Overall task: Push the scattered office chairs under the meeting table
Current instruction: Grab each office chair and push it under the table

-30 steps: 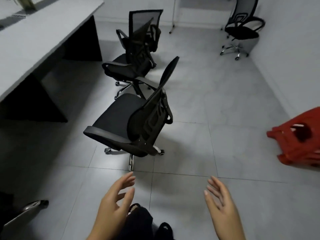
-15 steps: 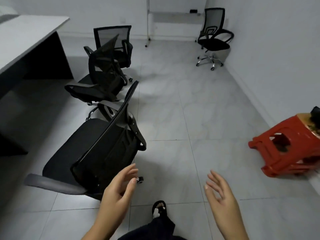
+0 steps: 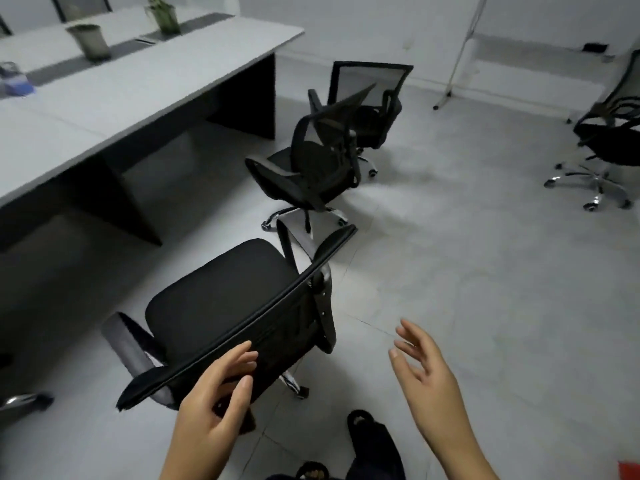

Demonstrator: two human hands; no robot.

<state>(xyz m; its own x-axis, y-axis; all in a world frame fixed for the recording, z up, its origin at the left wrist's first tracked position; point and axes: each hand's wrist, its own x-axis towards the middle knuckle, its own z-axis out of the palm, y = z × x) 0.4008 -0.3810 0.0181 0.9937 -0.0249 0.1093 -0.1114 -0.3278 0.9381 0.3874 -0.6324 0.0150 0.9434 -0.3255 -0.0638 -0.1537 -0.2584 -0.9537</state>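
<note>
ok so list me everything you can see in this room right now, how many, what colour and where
office chairs: four, black; nearest chair at the left hand, second chair and third chair beyond it beside the table, fourth chair at right edge
meeting table: one, grey top, dark legs, upper left
potted plants: two, on the table
blue object: one, table's left edge, blurred
white stand: one, far wall
red object: one, bottom right corner
left hand: open, at nearest chair's backrest
right hand: open, empty, over floor
</note>
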